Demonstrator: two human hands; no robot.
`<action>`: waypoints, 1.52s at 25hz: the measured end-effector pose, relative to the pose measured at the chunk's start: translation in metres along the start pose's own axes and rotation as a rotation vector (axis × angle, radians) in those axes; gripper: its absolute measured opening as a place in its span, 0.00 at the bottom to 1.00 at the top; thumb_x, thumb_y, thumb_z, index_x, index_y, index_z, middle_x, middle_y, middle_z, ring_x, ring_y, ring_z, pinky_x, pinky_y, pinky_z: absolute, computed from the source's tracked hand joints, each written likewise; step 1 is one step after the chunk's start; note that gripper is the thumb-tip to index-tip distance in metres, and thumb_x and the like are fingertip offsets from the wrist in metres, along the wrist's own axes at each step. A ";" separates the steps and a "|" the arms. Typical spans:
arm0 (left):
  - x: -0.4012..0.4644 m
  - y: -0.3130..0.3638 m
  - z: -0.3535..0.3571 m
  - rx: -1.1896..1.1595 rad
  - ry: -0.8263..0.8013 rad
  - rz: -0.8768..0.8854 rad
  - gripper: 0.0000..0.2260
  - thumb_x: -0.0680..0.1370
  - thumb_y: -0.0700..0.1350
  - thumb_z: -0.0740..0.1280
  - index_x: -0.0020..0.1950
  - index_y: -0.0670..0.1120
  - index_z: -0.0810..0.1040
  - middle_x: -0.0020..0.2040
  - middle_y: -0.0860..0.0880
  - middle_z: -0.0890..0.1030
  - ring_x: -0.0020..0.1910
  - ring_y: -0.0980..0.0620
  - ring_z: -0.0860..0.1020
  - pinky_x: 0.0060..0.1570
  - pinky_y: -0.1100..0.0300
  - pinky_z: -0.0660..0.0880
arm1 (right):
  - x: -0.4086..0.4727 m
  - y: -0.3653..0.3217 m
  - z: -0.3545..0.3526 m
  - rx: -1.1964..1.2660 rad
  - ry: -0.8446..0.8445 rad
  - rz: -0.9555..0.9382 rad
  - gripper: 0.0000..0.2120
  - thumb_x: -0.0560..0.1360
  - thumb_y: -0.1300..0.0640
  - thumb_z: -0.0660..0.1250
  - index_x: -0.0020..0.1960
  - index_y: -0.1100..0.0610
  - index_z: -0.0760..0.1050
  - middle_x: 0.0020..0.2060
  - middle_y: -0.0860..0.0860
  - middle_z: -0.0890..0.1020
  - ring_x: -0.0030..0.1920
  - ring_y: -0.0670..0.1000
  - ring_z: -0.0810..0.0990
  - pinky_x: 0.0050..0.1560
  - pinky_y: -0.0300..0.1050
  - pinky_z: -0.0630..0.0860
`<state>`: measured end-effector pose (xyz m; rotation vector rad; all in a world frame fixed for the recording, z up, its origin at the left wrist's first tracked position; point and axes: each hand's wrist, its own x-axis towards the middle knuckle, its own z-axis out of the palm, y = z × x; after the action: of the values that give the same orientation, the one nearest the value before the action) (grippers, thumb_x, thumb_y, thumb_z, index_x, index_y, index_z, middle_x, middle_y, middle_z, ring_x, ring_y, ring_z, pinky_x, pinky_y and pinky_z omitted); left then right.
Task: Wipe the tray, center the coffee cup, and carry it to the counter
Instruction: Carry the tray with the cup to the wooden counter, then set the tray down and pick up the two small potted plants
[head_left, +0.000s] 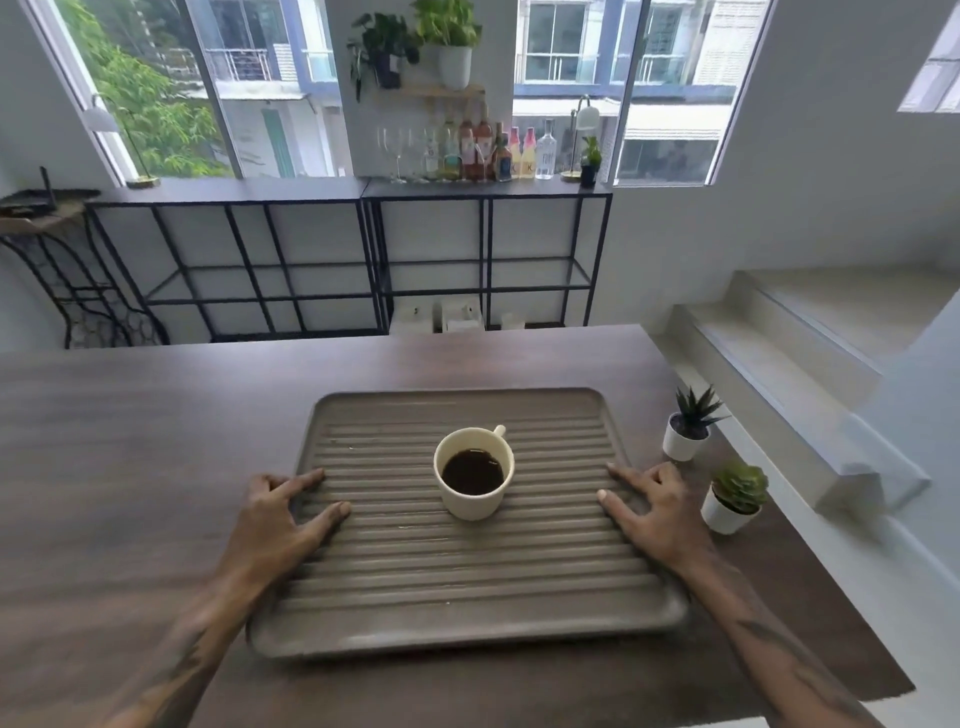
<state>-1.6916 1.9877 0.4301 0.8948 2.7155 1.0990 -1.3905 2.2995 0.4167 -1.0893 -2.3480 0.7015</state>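
Note:
A grey ribbed tray (363, 631) lies on the dark wooden table (130, 441). A cream coffee cup (474, 474) full of dark coffee stands near the tray's middle, its handle pointing away to the right. My left hand (280, 512) grips the tray's left rim, thumb and fingers lying on the ribs. At the right rim my right hand (652, 506) holds the tray the same way. The tray's underside and whether it rests on the table cannot be told.
Two small potted plants in white pots (685, 428) (732, 499) stand close to the tray's right side, near the table's right edge. Beyond the table is a black metal shelf (363, 260) with bottles (483, 148) on top. Steps rise at the right.

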 end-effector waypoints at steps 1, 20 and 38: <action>0.004 -0.003 0.007 -0.002 -0.019 -0.004 0.26 0.67 0.51 0.78 0.64 0.46 0.80 0.52 0.44 0.71 0.48 0.47 0.75 0.55 0.56 0.72 | 0.003 0.004 0.005 -0.016 0.007 -0.016 0.20 0.70 0.48 0.75 0.61 0.51 0.81 0.43 0.53 0.71 0.42 0.51 0.76 0.50 0.39 0.71; 0.011 -0.015 0.042 0.497 0.039 0.110 0.30 0.70 0.67 0.58 0.62 0.51 0.79 0.52 0.40 0.75 0.51 0.36 0.77 0.44 0.45 0.79 | 0.024 0.021 0.024 -0.229 -0.073 -0.047 0.23 0.74 0.38 0.63 0.66 0.45 0.75 0.45 0.50 0.68 0.40 0.51 0.77 0.43 0.49 0.81; 0.010 -0.003 0.031 0.484 -0.040 0.031 0.33 0.68 0.69 0.57 0.64 0.52 0.78 0.57 0.41 0.75 0.56 0.37 0.76 0.52 0.44 0.77 | 0.022 0.012 0.017 -0.295 -0.093 -0.056 0.28 0.73 0.33 0.56 0.67 0.44 0.73 0.53 0.49 0.66 0.46 0.51 0.77 0.46 0.50 0.81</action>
<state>-1.6920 2.0106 0.4065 0.9978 2.9920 0.4151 -1.4066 2.3189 0.3999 -1.1260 -2.6110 0.4008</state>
